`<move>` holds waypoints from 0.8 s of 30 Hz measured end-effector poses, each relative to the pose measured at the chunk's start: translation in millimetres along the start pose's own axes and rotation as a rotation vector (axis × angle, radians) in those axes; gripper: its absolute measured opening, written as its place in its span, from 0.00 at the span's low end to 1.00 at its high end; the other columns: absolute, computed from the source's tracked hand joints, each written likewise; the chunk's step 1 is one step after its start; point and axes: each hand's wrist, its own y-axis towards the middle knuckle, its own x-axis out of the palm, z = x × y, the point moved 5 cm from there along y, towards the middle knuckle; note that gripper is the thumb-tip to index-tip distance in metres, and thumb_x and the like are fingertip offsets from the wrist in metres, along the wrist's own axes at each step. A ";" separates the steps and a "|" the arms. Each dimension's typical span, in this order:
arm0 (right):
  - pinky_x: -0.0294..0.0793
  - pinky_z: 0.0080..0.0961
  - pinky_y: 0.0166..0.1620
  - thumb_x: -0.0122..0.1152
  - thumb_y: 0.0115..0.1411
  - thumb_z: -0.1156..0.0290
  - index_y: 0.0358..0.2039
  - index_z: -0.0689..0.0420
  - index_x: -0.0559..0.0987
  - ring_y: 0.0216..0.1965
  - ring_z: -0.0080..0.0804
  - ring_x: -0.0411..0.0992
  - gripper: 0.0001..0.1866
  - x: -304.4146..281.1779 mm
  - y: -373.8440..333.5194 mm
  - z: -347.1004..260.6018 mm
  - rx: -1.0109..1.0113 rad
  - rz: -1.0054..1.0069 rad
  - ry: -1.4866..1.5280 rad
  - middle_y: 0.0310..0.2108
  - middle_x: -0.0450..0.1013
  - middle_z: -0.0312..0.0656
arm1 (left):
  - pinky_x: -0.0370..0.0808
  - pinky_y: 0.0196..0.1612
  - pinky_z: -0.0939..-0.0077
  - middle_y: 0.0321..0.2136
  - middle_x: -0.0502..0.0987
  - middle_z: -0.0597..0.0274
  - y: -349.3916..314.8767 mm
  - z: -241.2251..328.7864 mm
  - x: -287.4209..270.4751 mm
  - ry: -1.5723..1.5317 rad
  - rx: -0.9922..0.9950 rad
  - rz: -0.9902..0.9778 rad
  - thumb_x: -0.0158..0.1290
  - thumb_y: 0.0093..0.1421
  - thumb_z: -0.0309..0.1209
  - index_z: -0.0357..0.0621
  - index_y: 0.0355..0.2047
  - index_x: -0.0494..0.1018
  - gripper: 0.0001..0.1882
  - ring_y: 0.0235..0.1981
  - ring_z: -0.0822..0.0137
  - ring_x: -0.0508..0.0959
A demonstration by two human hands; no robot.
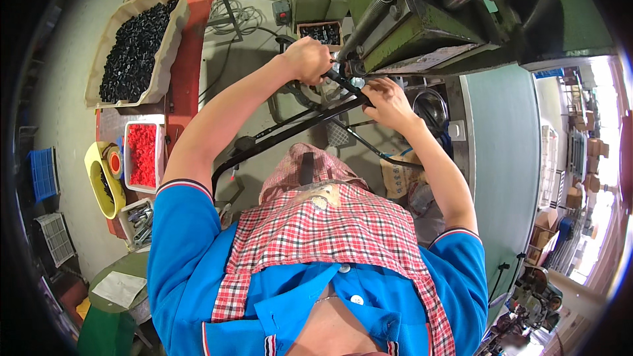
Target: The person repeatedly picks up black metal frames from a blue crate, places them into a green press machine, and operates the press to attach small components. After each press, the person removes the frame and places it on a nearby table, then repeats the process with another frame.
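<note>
- A black tube slants between my hands.
- My left hand clenches its far end.
- My right hand grasps its nearer part.

At left, a tub of small parts is set on a table; nearer, a tray is placed right of a basin. A tubular frame is held between apron and machine.

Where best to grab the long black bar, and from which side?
Probably midway along the black bar, from above: slim, fairly straight and bare there. Its lower-left end bends; the left hand and right hand crowd the other.
</note>
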 end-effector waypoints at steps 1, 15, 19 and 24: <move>0.68 0.39 0.50 0.62 0.45 0.65 0.34 0.61 0.74 0.43 0.48 0.70 0.17 -0.1 -0.3 3.7 -0.027 0.019 0.010 0.38 0.74 0.49 | 0.73 0.29 0.60 0.23 0.75 0.58 3.8 0.0 -0.1 -0.012 -0.022 -0.074 0.58 0.45 0.45 0.49 0.27 0.79 0.15 0.27 0.55 0.77; 0.75 0.42 0.41 0.57 0.55 0.58 0.47 0.57 0.75 0.39 0.49 0.75 0.22 27.6 -8.6 28.4 0.146 -0.330 -0.082 0.38 0.76 0.51 | 0.77 0.34 0.64 0.24 0.79 0.60 16.4 3.9 15.8 -0.164 -0.085 -0.021 0.58 0.46 0.41 0.49 0.22 0.77 0.10 0.30 0.56 0.80; 0.72 0.45 0.46 0.56 0.54 0.56 0.53 0.53 0.71 0.43 0.54 0.73 0.26 69.0 -16.4 48.0 0.090 -0.194 0.040 0.43 0.73 0.57 | 0.76 0.32 0.62 0.23 0.79 0.58 6.6 3.2 34.4 -0.211 -0.190 -0.043 0.57 0.43 0.38 0.48 0.22 0.77 0.09 0.28 0.55 0.80; 0.67 0.44 0.51 0.62 0.49 0.62 0.46 0.58 0.73 0.46 0.54 0.68 0.24 109.9 -21.9 66.3 0.090 -0.070 0.122 0.44 0.70 0.55 | 0.74 0.42 0.61 0.30 0.79 0.56 12.0 -13.1 24.6 -0.585 -0.141 -0.298 0.56 0.50 0.62 0.44 0.42 0.75 0.34 0.40 0.54 0.78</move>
